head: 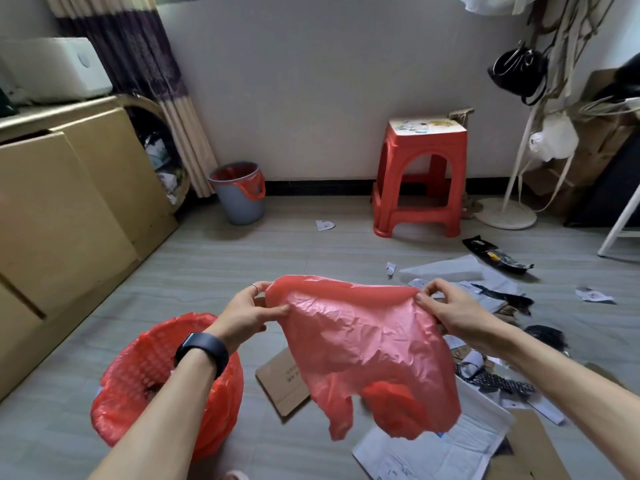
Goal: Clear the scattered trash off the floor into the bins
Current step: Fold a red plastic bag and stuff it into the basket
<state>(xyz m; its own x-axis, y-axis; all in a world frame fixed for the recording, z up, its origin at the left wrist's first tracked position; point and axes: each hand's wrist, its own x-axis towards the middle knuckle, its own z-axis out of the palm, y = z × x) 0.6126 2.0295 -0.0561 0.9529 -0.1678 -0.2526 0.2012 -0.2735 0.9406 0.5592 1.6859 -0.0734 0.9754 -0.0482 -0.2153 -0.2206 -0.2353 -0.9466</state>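
A red plastic bag (pixel 363 344) hangs spread in the air between my hands. My left hand (pixel 247 311) pinches its upper left edge and my right hand (pixel 450 311) pinches its upper right edge. Below my left forearm stands a basket bin lined with a red bag (pixel 138 375). A grey bin with a red liner (pixel 239 194) stands by the far wall. Scattered trash lies on the floor at the right: a flat cardboard piece (pixel 280 386), white mailer bags (pixel 440 445), a black wrapper (pixel 495 259) and paper scraps (pixel 325 225).
A red plastic stool (pixel 420 178) stands against the far wall. Cardboard boxes (pixel 69 209) line the left side. A white floor stand (pixel 505 213) with hanging bags is at the right. Bare grey floor (pixel 225 268) lies between me and the grey bin.
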